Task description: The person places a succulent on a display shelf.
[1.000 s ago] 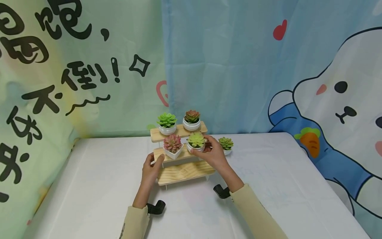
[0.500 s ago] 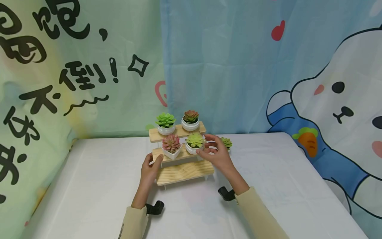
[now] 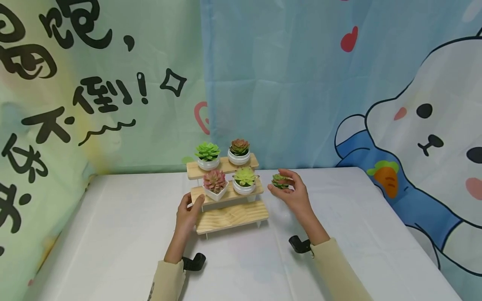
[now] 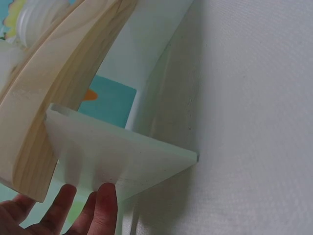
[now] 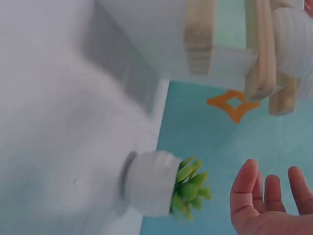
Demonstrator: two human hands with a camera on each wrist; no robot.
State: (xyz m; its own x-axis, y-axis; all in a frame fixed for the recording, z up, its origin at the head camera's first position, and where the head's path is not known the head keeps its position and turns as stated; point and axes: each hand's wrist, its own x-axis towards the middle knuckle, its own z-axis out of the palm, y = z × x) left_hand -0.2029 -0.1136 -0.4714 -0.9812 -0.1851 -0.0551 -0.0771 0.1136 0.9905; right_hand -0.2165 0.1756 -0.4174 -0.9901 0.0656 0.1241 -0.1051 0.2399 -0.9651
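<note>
A three-tier wooden display stand (image 3: 232,217) with pale side panels stands on the table. My left hand (image 3: 189,212) grips the left end of its middle tier, the thumb on the board. In the left wrist view, fingertips (image 4: 106,193) touch a side panel (image 4: 98,142). A pink succulent (image 3: 215,182) in a white angular pot and a yellow-green succulent (image 3: 244,177) in a round white pot sit on that tier. My right hand (image 3: 297,196), fingers parted and holding nothing, is beside a small green succulent (image 5: 190,188) whose white pot (image 5: 151,183) stands on the table, right of the stand.
On the top tier sit a bright green succulent (image 3: 208,152) and a reddish-brown succulent (image 3: 239,147), both in white pots. A white cloth covers the table (image 3: 120,234). Printed curtains (image 3: 282,83) hang behind it. Each wrist carries a black camera mount (image 3: 194,262).
My right hand has let go of the yellow-green succulent's pot on the middle tier and moved right to the small green succulent. The left hand keeps its place on the stand.
</note>
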